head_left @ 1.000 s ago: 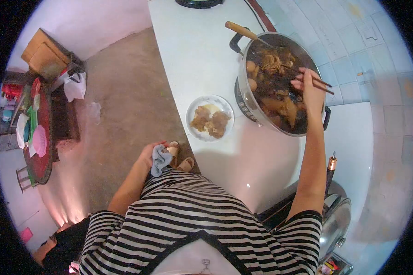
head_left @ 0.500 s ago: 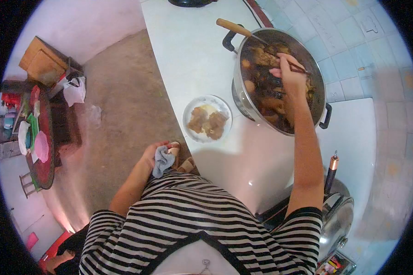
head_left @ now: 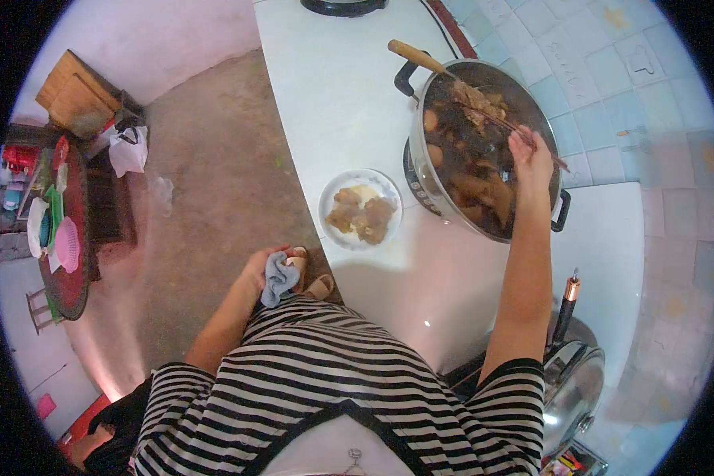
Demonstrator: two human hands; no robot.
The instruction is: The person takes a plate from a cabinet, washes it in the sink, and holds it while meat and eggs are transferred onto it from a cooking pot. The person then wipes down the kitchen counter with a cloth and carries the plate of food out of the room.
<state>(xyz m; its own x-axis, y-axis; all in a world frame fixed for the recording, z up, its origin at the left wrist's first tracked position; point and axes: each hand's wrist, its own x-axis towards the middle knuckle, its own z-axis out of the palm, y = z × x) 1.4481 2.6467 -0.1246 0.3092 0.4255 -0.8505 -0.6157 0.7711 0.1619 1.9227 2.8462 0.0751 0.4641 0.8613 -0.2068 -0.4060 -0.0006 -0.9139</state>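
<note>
Now the right grip, closed around chopsticks, has drawn back toward the tiled-wall side of the pot, leaving the meat chunk beyond it in fuller view; their tips meet that chunk, probably pinching it. As before, the left grip holds a gray cloth, well apart.

My right arm reaches far forward, nearly straight, its hand palm-down with the fingers pinched together, while my left arm slants forward at my side, the left hand low before my waist, fingers curled inward.
</note>
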